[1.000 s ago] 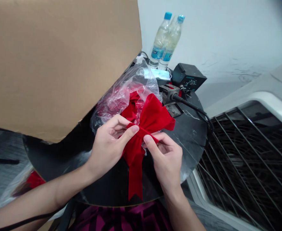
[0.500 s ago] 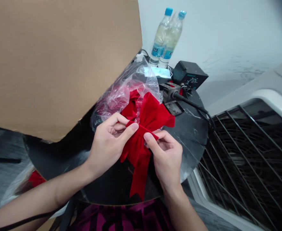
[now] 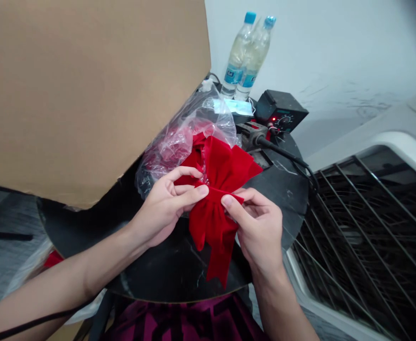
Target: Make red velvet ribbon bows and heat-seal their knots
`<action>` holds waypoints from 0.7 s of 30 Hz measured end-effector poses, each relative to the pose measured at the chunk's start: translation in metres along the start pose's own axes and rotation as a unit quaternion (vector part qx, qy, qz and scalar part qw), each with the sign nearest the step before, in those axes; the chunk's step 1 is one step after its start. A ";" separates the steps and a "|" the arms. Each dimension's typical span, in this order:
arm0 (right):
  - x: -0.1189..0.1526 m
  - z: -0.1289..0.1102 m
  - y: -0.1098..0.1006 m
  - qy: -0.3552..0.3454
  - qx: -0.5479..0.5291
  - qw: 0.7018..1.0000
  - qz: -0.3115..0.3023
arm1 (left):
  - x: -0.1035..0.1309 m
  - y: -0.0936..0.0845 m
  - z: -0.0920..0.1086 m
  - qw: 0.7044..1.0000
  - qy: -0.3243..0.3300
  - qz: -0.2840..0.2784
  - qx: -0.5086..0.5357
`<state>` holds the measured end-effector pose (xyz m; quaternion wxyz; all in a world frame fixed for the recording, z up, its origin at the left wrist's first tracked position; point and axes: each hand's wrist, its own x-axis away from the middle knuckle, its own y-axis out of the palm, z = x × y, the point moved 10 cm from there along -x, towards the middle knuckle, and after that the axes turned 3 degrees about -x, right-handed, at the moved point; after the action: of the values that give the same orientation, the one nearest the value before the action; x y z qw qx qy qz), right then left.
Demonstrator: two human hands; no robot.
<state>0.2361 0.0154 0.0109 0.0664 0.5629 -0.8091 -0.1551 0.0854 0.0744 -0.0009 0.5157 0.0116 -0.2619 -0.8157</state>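
Note:
A red velvety ribbon bow (image 3: 225,166) is held over the round black table, its loops fanned away from me and its notched tail hanging toward me. My left hand (image 3: 174,196) pinches the left end of the strip across the bow's middle between thumb and fingers. At the strip's right end, my right hand (image 3: 255,220) pinches it the same way, thumb on top. Just behind the bow lies a clear plastic bag (image 3: 172,142) with more red fabric in it. The undersides of the bow and some fingertips are hidden.
A large cardboard sheet (image 3: 94,94) covers the left side. Behind the table's (image 3: 151,279) far part stand two bottles (image 3: 238,71), a pale blue mask (image 3: 238,107), a black control box (image 3: 282,111) with a dial, and a thick-cabled tool (image 3: 261,135). A white-framed grille (image 3: 364,222) is on the right.
Both hands and the bow have shifted slightly right, and the bow has turned a little. My left index finger has lifted and straightened. A red light now shows on the control box.

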 end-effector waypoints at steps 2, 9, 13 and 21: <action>-0.001 0.001 -0.001 0.013 -0.007 1.000 -0.014 | 0.000 -0.001 0.001 1.000 -0.004 -0.005 0.005; -0.003 0.005 0.002 0.072 -0.036 0.996 -0.044 | -0.001 0.001 -0.004 0.998 -0.050 -0.038 0.026; 0.000 0.009 0.009 0.101 -0.060 0.990 -0.071 | -0.001 0.011 -0.012 0.991 -0.082 -0.093 0.057; 0.010 0.006 0.026 0.113 -0.103 0.980 -0.132 | 0.009 0.023 -0.027 0.967 -0.138 -0.198 0.076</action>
<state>0.2079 0.0154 0.0131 0.1936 0.6685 -0.6951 -0.1802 0.1079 0.0481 -0.0117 0.3000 -0.0103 -0.3842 -0.8731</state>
